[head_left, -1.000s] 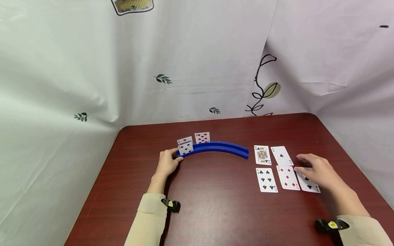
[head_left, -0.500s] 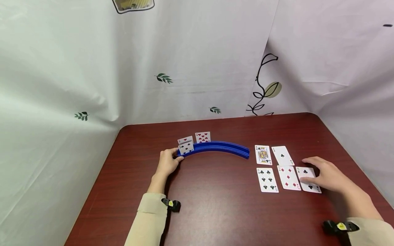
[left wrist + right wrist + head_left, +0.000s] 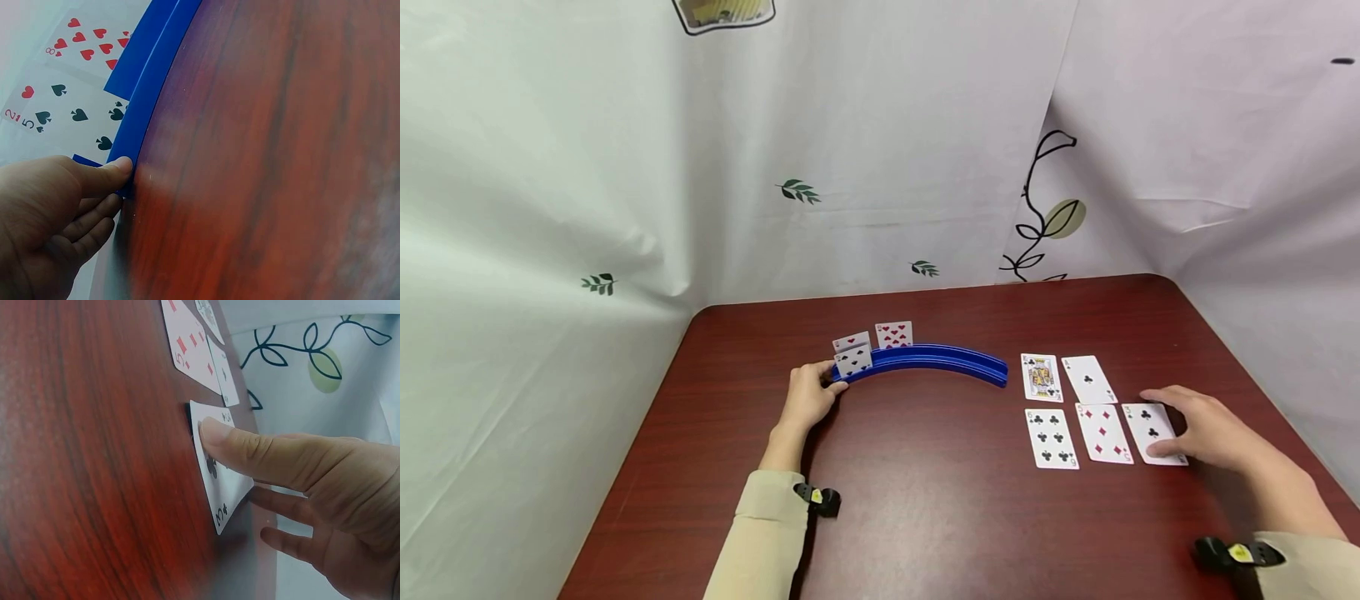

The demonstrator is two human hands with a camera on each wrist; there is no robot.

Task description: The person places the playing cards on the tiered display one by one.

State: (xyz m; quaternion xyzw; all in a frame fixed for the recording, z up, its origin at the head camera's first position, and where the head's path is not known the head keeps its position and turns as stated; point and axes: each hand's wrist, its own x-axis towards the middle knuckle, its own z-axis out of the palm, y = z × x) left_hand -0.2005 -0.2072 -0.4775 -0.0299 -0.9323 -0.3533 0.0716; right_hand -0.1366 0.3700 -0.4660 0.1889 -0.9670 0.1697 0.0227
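Note:
My left hand (image 3: 807,400) grips the left end of a curved blue card holder (image 3: 943,358), with the thumb on its near edge in the left wrist view. Standing in the holder are a five of spades (image 3: 853,361), a two of hearts (image 3: 852,340) behind it, and an eight of hearts (image 3: 893,334). At the right, my right hand (image 3: 1221,433) pinches the three of clubs (image 3: 1150,423). The right wrist view has the thumb on that card's face (image 3: 228,481), the card slightly bent and its left edge off the table; some fingertips are hidden behind it.
Face up beside the three of clubs lie the five of diamonds (image 3: 1103,433), six of clubs (image 3: 1051,439), king of clubs (image 3: 1041,377) and ace of clubs (image 3: 1088,380). A white patterned curtain (image 3: 880,150) borders the brown table (image 3: 925,492).
My right hand has moved rightward and come to pinch the three of clubs, which has shifted slightly right. The left hand and holder have stayed put.

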